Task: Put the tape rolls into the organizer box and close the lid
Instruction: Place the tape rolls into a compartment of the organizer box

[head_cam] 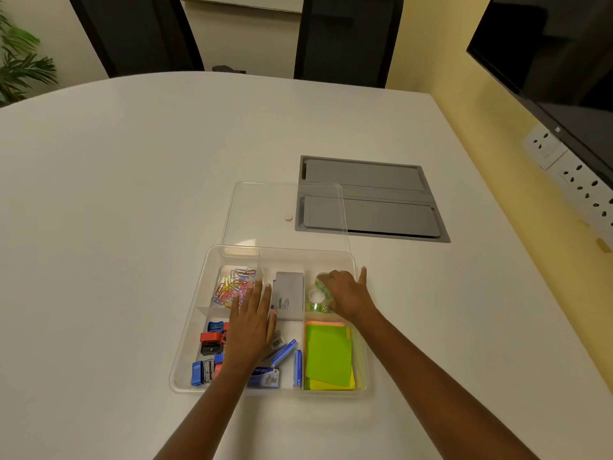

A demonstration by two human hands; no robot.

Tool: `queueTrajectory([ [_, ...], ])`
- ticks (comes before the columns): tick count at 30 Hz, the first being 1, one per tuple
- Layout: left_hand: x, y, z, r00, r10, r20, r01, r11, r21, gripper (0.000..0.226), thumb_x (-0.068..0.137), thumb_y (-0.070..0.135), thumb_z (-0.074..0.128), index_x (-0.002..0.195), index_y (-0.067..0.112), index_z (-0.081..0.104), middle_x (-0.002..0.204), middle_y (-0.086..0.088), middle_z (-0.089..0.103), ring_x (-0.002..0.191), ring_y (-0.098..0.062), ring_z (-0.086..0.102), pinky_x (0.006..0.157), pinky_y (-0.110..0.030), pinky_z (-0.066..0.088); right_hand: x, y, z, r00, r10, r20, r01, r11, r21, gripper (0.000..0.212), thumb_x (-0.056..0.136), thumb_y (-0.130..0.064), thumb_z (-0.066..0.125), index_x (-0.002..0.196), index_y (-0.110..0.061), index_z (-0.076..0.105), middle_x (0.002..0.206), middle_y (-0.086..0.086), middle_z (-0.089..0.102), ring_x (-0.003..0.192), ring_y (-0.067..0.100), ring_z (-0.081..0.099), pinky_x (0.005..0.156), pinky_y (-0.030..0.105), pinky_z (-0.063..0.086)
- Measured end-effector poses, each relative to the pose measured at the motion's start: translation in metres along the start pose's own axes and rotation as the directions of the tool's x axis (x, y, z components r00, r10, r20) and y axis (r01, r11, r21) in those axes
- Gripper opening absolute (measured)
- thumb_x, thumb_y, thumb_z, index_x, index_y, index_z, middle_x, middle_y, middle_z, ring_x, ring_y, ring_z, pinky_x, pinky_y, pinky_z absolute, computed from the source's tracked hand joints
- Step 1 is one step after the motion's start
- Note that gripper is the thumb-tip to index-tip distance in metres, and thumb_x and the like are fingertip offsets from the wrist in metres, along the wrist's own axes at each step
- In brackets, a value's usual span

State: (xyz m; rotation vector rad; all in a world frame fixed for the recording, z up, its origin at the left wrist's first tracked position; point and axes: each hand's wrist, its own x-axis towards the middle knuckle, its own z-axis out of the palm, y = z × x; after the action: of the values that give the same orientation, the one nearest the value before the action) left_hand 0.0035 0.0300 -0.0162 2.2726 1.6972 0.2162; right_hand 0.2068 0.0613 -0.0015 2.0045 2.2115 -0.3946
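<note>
Two bare hands reach into a clear organizer box [185, 343] on a white bench [116, 210]. At the box's far left, a compartment holds a heap of coloured paper clips [229, 287]; nearer the person, the compartment below it holds blue, red and black pencil sharpeners [209, 350]. The left hand [250, 327] lies flat and palm down over the middle of the box, fingers spread apart and gripping nothing, its fingertips reaching a clear divider beside the paper clips. Just right of those fingertips sits a grey box [289, 295] with printed lettering, and below it lie blue staple boxes [282, 355]. Further right, the far right compartment holds the tape rolls [316, 302]: one clear roll lying flat, small green patterned ones near the divider, and a greenish roll under the fingers of the right hand [345, 295]. That hand is curled down over this roll, thumb stretched out toward the box's right wall; whether it actually clamps the roll cannot be told. Below that compartment lies a stack of green, yellow and orange sticky notes [328, 356]. Beyond the box, the transparent lid [285, 210] lies flat on the bench, touching the far rim and partly overlapping a grey cable hatch [381, 200] set into the bench to the right.
</note>
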Motion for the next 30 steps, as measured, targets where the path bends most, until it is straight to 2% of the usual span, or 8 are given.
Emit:
queueTrajectory([
  [6, 0.001, -0.002, 0.002, 0.999, -0.030, 0.023, 0.030, 1.000, -0.010, 0.111, 0.057, 0.060, -0.042, 0.142, 0.012, 0.010, 0.156, -0.013, 0.005, 0.144, -0.029, 0.006, 0.118, -0.044, 0.001, -0.001, 0.007, 0.002, 0.997, 0.046, -0.065, -0.039, 0.993, 0.107, 0.059, 0.084, -0.015, 0.064, 0.136, -0.017, 0.036, 0.137, 0.010, 0.044, 0.128, 0.027, 0.043, 0.117, 0.050, 0.016],
  [11, -0.001, -0.002, 0.001, 0.999, -0.035, 0.020, 0.036, 0.998, -0.042, 0.112, 0.058, 0.062, -0.040, 0.142, 0.010, 0.012, 0.155, -0.015, 0.010, 0.144, -0.031, 0.009, 0.118, -0.044, 0.002, 0.004, 0.006, -0.003, 0.980, 0.013, -0.197, 0.020, 0.986, 0.165, 0.051, 0.087, -0.008, 0.060, 0.134, -0.012, 0.039, 0.142, 0.008, 0.042, 0.126, 0.023, 0.048, 0.120, 0.042, 0.009],
  [17, -0.001, 0.000, -0.001, 0.999, -0.039, 0.016, 0.040, 0.996, -0.081, 0.112, 0.062, 0.064, -0.035, 0.140, 0.007, 0.022, 0.152, -0.019, 0.019, 0.142, -0.035, 0.016, 0.117, -0.048, 0.006, 0.011, 0.009, -0.002, 0.976, -0.007, -0.219, 0.063, 0.966, 0.252, 0.038, 0.091, -0.006, 0.054, 0.128, -0.008, 0.047, 0.134, 0.011, 0.052, 0.123, 0.024, 0.050, 0.120, 0.032, 0.006],
  [24, -0.001, 0.000, -0.001, 0.999, -0.049, 0.023, 0.051, 0.995, -0.082, 0.115, 0.060, 0.065, -0.037, 0.140, 0.007, 0.022, 0.152, -0.018, 0.019, 0.142, -0.035, 0.016, 0.117, -0.047, 0.004, 0.018, -0.004, 0.006, 0.967, -0.242, -0.074, 0.228, 0.961, -0.159, 0.038, 0.087, 0.001, 0.057, 0.124, -0.004, 0.053, 0.145, 0.017, 0.042, 0.136, 0.028, 0.037, 0.120, 0.044, 0.011],
  [25, -0.002, 0.000, -0.001, 0.998, -0.050, 0.023, 0.052, 0.995, -0.080, 0.115, 0.059, 0.064, -0.038, 0.140, 0.007, 0.021, 0.152, -0.018, 0.019, 0.142, -0.034, 0.016, 0.118, -0.046, 0.004, 0.018, -0.004, 0.007, 0.960, -0.263, -0.096, 0.238, 0.948, -0.211, 0.036, 0.082, 0.001, 0.064, 0.117, -0.005, 0.059, 0.137, 0.017, 0.051, 0.129, 0.028, 0.046, 0.118, 0.045, 0.021],
  [27, -0.001, 0.000, -0.002, 0.998, -0.057, 0.028, 0.059, 0.996, -0.071, 0.117, 0.056, 0.063, -0.041, 0.141, 0.009, 0.018, 0.154, -0.015, 0.017, 0.143, -0.031, 0.013, 0.118, -0.043, 0.003, 0.019, -0.003, 0.003, 0.938, -0.289, -0.191, 0.225, 0.928, -0.298, 0.033, 0.059, -0.006, 0.085, 0.088, -0.013, 0.073, 0.102, 0.008, 0.073, 0.096, 0.023, 0.067, 0.096, 0.040, 0.050],
  [28, -0.001, 0.000, -0.002, 0.997, -0.063, 0.034, 0.065, 0.996, -0.059, 0.118, 0.053, 0.062, -0.043, 0.142, 0.011, 0.016, 0.155, -0.014, 0.015, 0.144, -0.028, 0.011, 0.119, -0.041, 0.002, 0.019, -0.004, 0.000, 0.929, -0.286, -0.237, 0.195, 0.919, -0.343, 0.033, 0.052, -0.009, 0.088, 0.081, -0.016, 0.074, 0.092, 0.004, 0.074, 0.087, 0.021, 0.069, 0.088, 0.038, 0.055],
  [30, -0.001, -0.001, -0.003, 0.996, -0.074, 0.047, 0.076, 0.997, -0.034, 0.120, 0.048, 0.060, -0.047, 0.143, 0.013, 0.012, 0.156, -0.011, 0.010, 0.145, -0.025, 0.008, 0.119, -0.038, 0.000, 0.021, -0.004, 0.000, 0.951, -0.244, -0.188, 0.179, 0.936, -0.304, 0.031, 0.074, -0.008, 0.074, 0.103, -0.011, 0.067, 0.113, 0.009, 0.066, 0.105, 0.026, 0.060, 0.100, 0.042, 0.044],
])
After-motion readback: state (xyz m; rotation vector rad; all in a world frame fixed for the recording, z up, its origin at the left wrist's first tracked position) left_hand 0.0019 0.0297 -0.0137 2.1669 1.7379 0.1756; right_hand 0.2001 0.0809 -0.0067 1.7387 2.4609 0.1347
